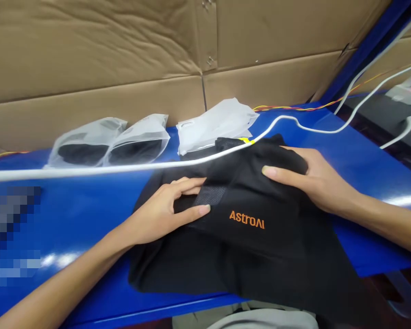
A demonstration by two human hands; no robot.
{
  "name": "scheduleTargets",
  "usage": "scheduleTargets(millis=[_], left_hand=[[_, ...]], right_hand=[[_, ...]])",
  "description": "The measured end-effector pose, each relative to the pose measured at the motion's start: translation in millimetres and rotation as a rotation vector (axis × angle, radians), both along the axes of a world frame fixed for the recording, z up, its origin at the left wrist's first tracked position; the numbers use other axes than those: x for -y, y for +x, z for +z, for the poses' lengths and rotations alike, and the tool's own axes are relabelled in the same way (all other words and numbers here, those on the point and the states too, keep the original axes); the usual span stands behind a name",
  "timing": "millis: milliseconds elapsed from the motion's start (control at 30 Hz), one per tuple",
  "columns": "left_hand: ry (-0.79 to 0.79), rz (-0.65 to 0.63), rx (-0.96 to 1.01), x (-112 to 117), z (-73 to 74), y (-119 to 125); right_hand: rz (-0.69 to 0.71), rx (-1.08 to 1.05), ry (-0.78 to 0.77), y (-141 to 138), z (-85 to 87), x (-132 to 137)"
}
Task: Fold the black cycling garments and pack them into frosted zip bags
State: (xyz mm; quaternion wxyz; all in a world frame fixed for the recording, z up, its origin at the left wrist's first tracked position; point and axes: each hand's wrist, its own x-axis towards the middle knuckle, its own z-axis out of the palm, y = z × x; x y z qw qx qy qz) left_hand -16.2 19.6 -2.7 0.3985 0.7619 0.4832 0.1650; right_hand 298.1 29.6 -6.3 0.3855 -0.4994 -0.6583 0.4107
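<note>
While the black cloth (267, 274) lies rumpled on the blue table (75, 205), both hands have hold of its upper part, with the orange lettering (246, 220) lower down, between the two grips. The left hand (169, 205) pinches the left edge of a fold, its thumb on top beside a grey mesh patch (210, 195) and its fingertips tucked behind the fold. The right hand (304, 176) grasps a bunched part at the upper right, thumb laid on the front and the other fingers mostly hidden by the cloth. Most of the cloth spreads below the hands, running past the table's near edge at the lower right. A white cable (198, 161) crosses near the far side of the cloth. Beyond it, two cloudy bags (150, 130) with dark contents lie left of some white bags (215, 125), near the cardboard wall (260, 36)
</note>
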Motion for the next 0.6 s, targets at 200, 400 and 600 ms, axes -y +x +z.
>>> scheduleTargets(millis=[200, 400, 600], left_hand=[[0.006, 0.061, -0.045, 0, -1.8, 3], [-0.153, -0.014, 0.218, 2, 5.2, -3], [-0.182, -0.06, 0.329, 1, 3.9, -10]], right_hand=[[0.134, -0.085, -0.185, 3, 5.6, -4], [0.017, -0.396, -0.581, -4, -4.5, 1], [-0.096, -0.604, -0.638, -14, -3.0, 13]])
